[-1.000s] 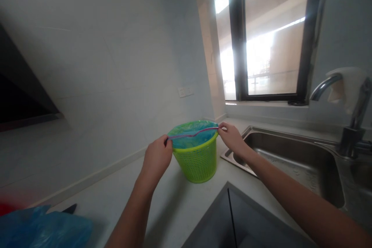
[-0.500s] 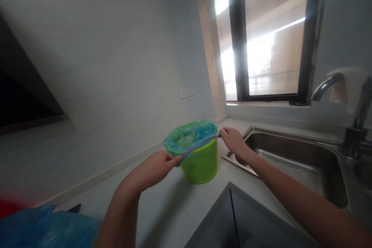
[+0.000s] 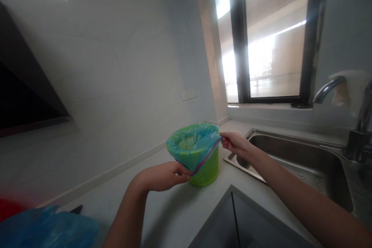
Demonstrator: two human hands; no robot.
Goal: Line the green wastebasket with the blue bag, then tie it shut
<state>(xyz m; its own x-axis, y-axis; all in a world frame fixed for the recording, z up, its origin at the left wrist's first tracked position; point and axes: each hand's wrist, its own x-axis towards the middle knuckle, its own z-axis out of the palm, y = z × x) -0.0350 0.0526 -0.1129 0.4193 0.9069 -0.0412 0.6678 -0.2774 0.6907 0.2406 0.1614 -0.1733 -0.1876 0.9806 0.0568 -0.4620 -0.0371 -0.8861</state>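
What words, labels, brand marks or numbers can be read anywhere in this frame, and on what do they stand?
None can be read.
Green basket and its blue bag liner, pinched by the left hand and right hand: no print visible.
Wall socket: any marking is too small to read.
Faucet and sink: no mark visible.

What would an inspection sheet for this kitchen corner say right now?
Surface: pale counter, sink at right.
Job's things: green basket lined with a blue bag; pink drawstring stretched down its front.
Clutter: blue plastic at lower left.
Hands: left hand pinches the bag edge low; right hand pinches the drawstring at the rim.
Cables: nothing seen.
Surroundings: window, tap, wall socket.
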